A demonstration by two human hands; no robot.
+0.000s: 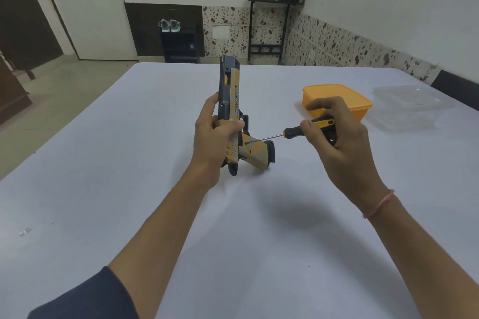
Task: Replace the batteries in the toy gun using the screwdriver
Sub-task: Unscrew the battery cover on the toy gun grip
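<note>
A yellow, grey and black toy gun (229, 90) stands barrel-up above the white table (129, 189), its grip pointing right and down. My left hand (212, 134) grips the gun around the rear of its body. My right hand (337, 134) holds the black and yellow handle of a screwdriver (298, 131). The thin metal shaft runs left, and its tip sits on a screw spot on the gun's grip (255, 149). No batteries are in view.
An orange plastic box (339, 94) sits on the table behind my right hand. A clear plastic lid or tray (412, 106) lies to its right near the table edge. A small scrap (24, 231) lies at the left edge.
</note>
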